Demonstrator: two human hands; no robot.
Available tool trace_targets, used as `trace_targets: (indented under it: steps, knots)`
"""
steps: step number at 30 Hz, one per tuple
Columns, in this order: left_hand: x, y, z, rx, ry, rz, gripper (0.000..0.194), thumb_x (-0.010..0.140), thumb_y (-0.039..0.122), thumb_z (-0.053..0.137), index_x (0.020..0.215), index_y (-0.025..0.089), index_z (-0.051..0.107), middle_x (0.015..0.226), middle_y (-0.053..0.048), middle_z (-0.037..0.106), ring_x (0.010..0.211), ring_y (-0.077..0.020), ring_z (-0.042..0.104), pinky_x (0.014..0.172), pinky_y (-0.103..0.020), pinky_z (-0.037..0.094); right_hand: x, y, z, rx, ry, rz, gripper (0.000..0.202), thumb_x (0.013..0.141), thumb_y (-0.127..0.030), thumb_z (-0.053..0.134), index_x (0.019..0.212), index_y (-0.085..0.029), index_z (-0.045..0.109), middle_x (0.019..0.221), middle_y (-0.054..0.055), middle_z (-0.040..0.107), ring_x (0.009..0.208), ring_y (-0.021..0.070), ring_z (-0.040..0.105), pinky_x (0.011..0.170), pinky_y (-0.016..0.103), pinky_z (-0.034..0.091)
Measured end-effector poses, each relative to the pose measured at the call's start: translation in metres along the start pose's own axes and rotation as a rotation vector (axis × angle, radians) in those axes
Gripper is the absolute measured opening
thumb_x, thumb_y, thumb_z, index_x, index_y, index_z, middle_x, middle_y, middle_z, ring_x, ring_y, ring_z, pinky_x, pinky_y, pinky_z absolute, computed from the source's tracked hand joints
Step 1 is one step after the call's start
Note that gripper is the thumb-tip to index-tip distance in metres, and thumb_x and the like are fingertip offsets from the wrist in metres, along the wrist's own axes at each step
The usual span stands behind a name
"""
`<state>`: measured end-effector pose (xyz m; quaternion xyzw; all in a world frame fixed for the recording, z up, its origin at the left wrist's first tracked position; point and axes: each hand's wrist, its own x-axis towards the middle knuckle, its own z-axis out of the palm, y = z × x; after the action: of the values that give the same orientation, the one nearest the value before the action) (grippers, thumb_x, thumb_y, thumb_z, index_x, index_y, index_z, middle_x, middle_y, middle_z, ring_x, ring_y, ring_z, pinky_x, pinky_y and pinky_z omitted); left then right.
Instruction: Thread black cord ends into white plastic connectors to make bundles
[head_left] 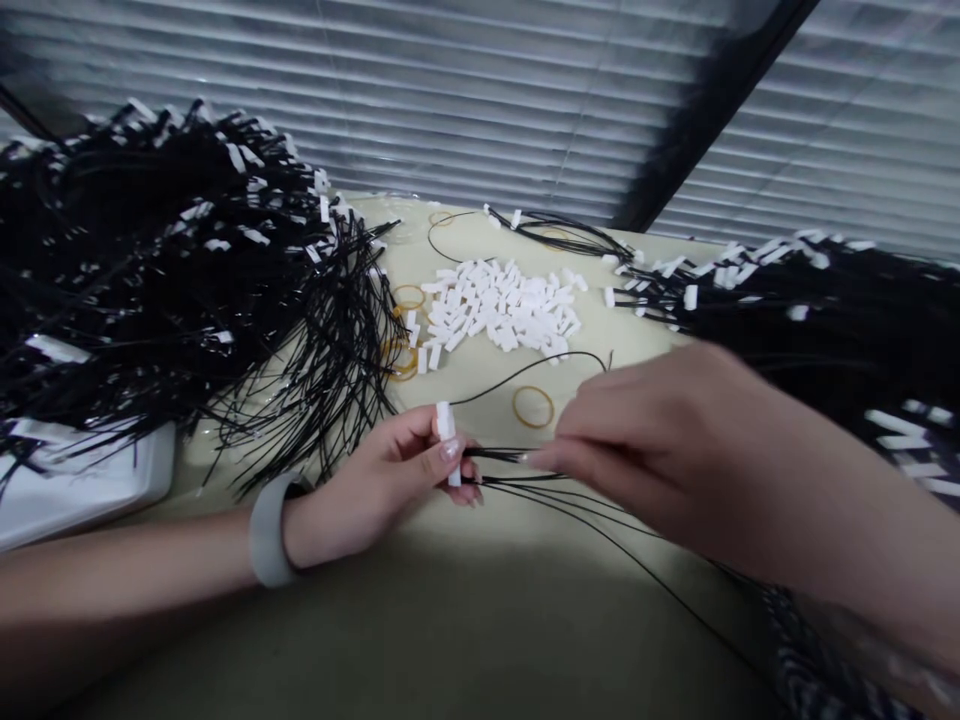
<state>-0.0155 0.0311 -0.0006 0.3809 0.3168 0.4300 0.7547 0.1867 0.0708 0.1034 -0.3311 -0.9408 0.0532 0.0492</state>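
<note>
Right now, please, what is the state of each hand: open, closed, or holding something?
Left hand: closed, holding the white wire connector.
Right hand: closed, apparently pinching black wires; the fingertips are mostly hidden.

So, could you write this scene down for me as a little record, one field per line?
Left hand: holds a white piece between thumb and fingers
Left wrist: grey band
Right hand: fingers curled, seemingly pinching black wires that run from the left hand
Mid-table: loose white pile, yellow ring nearer the hands
Left side: large wire heap with white ends
Right side: another heap
Behind: slatted blinds
</note>
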Motion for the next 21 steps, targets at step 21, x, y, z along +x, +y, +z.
trace_targets:
  steps: [21]
  knots:
    - [0.002,-0.003,-0.001,0.136,0.053,0.051,0.018,0.078,0.030,0.062,0.084,0.013,0.060,0.072,0.000,0.064,0.064,-0.0102,0.062,0.066,-0.023,0.050,0.012,-0.005,0.027,0.102,-0.183,-0.050,0.025,0.085,-0.026,0.043,0.063,-0.019,0.052,0.051,-0.005,0.042,0.048,0.0077,0.031,0.049,0.025,0.017]
